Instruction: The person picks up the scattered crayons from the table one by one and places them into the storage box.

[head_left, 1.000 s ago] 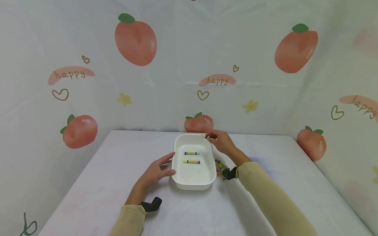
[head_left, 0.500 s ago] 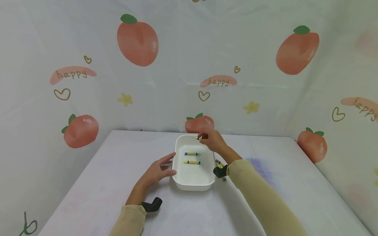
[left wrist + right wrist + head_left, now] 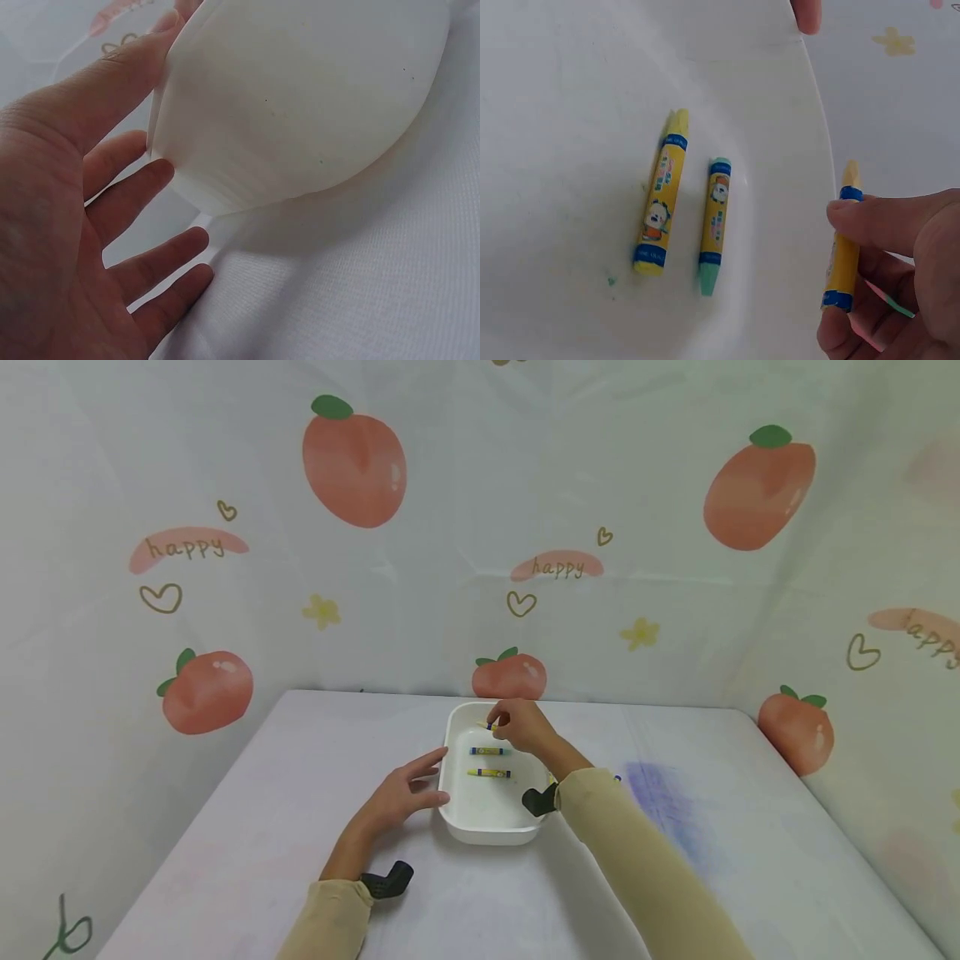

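Yellow-wrapped crayon [image 3: 845, 259], blue bands, pale tip, pinched by right hand [image 3: 524, 727], left hand [image 3: 393, 795] loosely spread against white tray [image 3: 487, 814]

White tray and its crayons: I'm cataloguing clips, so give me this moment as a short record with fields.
container: white tray on the table
left hand: touches the tray's left side
right hand: pinches a pale-tipped crayon over the tray's far end
inside: yellow crayon and mint-green crayon, lying apart
direction: those two point opposite ways
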A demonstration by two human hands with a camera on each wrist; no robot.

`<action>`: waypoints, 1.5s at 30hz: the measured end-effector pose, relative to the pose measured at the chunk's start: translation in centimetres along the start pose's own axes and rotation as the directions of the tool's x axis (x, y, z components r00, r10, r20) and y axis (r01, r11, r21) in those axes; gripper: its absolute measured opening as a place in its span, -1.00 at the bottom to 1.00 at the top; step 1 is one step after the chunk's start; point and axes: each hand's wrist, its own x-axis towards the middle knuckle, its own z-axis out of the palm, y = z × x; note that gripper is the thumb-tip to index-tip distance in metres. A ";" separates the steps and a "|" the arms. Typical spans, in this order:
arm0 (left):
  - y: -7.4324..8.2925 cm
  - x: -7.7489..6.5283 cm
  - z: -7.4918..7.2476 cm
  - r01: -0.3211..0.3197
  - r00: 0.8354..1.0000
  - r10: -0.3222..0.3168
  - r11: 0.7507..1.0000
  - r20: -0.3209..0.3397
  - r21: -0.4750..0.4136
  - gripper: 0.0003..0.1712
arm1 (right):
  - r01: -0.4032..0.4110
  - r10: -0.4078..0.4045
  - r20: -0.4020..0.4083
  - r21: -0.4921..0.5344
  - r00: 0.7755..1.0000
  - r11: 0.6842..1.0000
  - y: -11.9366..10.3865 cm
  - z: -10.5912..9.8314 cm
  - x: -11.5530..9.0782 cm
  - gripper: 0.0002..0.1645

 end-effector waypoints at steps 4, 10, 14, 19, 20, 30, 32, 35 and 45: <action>-0.1 0.1 0.1 0.004 1.000 -0.004 1.000 0.003 0.001 -0.15 | -0.031 0.032 0.042 -0.004 0.999 1.000 -0.1 0.4 0.1 -0.82; -0.1 0.1 0.1 0.009 1.000 -0.009 1.000 -0.002 0.005 -0.15 | -0.035 0.036 0.071 -0.013 0.997 0.999 0.1 0.9 0.1 -0.83; 0.1 0.0 0.0 0.010 1.000 -0.010 1.000 -0.004 0.002 -0.15 | -0.015 0.017 0.075 -0.023 0.997 1.000 0.1 1.0 0.0 -0.81; 0.3 -0.1 0.1 0.018 1.000 -0.018 1.000 -0.005 0.002 -0.15 | -0.023 0.024 0.088 -0.009 0.996 1.000 0.0 0.7 -0.1 -0.75; 0.3 -0.1 0.1 0.019 1.000 -0.019 1.000 -0.005 0.004 -0.15 | -0.029 0.029 0.089 0.000 0.996 1.000 -0.1 0.6 -0.1 -0.74; 0.1 0.0 0.1 0.011 1.000 -0.011 1.000 -0.008 0.006 -0.14 | -0.017 0.015 0.027 0.072 1.000 0.997 0.3 -0.8 -0.8 -0.73; 0.1 -0.1 0.2 0.010 1.000 -0.010 1.000 -0.007 0.004 -0.14 | -0.024 0.022 0.025 0.086 0.999 0.996 0.5 -1.1 -1.1 -0.73; 0.1 -0.1 0.2 0.014 1.000 -0.014 1.000 -0.006 0.010 -0.14 | -0.026 0.025 0.013 0.091 1.000 0.996 1.1 -1.5 -1.4 -0.73; 0.5 -0.1 0.1 0.042 0.999 -0.042 0.999 -0.017 0.015 -0.12 | -0.052 0.056 -0.035 0.115 0.998 0.992 3.0 -2.9 -2.4 -0.75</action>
